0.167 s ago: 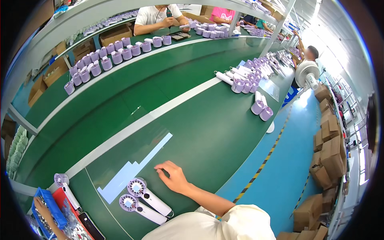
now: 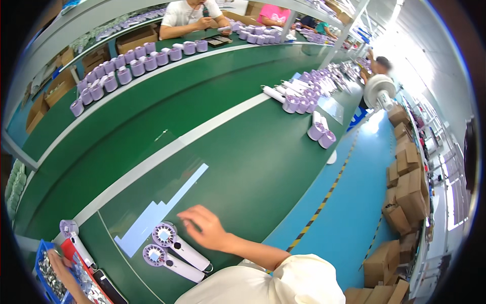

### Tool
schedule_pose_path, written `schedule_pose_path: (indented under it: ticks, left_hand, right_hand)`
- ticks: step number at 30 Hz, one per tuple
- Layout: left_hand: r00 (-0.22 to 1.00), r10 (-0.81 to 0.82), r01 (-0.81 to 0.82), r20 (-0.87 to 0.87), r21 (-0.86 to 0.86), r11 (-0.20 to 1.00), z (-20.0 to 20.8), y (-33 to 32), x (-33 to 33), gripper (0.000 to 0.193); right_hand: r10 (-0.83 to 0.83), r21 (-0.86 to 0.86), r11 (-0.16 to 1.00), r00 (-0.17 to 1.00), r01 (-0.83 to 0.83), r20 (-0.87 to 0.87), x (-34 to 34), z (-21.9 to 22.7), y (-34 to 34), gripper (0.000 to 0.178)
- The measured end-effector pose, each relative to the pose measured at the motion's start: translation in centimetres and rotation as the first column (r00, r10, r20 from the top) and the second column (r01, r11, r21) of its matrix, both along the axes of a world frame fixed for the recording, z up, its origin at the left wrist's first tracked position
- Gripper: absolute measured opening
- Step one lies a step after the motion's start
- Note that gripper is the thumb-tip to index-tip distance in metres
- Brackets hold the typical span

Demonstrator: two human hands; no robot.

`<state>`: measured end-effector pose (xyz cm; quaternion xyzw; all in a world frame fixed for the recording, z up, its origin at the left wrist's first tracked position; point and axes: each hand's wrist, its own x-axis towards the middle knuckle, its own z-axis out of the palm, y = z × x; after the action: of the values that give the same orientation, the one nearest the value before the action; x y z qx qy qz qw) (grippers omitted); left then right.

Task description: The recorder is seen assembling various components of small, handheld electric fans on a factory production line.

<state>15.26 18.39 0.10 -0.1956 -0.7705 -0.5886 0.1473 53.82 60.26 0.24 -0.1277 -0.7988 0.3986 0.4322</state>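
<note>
My right hand (image 2: 205, 228) hovers over the green bench just right of two purple-and-white handheld fans, its fingers loosely bent and apart with nothing in them. The upper fan (image 2: 183, 249) and the lower fan (image 2: 178, 266) lie side by side, handles towards me, each with a small pale blue square on its round head. Against their heads lies a light blue stepped strip of sheet (image 2: 147, 223). At the lower left, my left hand (image 2: 61, 267) is over a blue bin (image 2: 45, 283) of small metal parts and the neighbouring red bin (image 2: 68, 248); its fingers are blurred.
Another fan (image 2: 76, 240) and a dark phone (image 2: 107, 285) lie near the bins. A green conveyor belt (image 2: 167, 111) runs beyond a pale rail. Several fans (image 2: 304, 101) stand at the bench's far right. Co-workers sit across; cardboard boxes (image 2: 412, 190) line the blue floor.
My right hand has moved left, closer to the two fans. My left hand has shifted from over the blue bin towards the red one. The whole view has swung slightly.
</note>
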Motion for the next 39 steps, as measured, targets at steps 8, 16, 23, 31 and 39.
schedule_pose_path:
  ticks: [8,16,23,31,39]
  left_hand:
    - [0.587,-0.699,0.615,0.408,0.336,0.713,3.6,20.9,26.6,0.02]
    - [0.594,-0.638,0.422,0.491,0.485,0.766,2.8,20.8,29.4,0.022]
    - [0.531,-0.669,0.559,0.519,0.378,0.738,2.3,22.0,30.3,0.014]
    - [0.674,-0.604,0.487,0.425,0.359,0.796,1.0,22.3,30.9,0.008]
    - [0.733,-0.676,0.679,0.076,-0.029,0.733,-0.2,22.2,31.9,0.024]
  right_hand:
    - [0.479,0.14,0.874,0.875,-0.466,-0.073,-2.6,3.8,-5.5,0.045]
    - [0.391,0.074,0.92,0.918,-0.386,-0.069,-1.8,3.4,-6.0,0.036]
    - [0.324,-0.008,0.945,0.936,-0.326,0.135,-0.5,2.8,-4.9,0.038]
    - [0.18,0.005,0.982,0.935,-0.191,0.305,-0.9,2.3,0.0,0.036]
    - [0.255,0.318,0.862,0.88,-0.395,0.402,-2.9,2.6,-0.9,0.039]
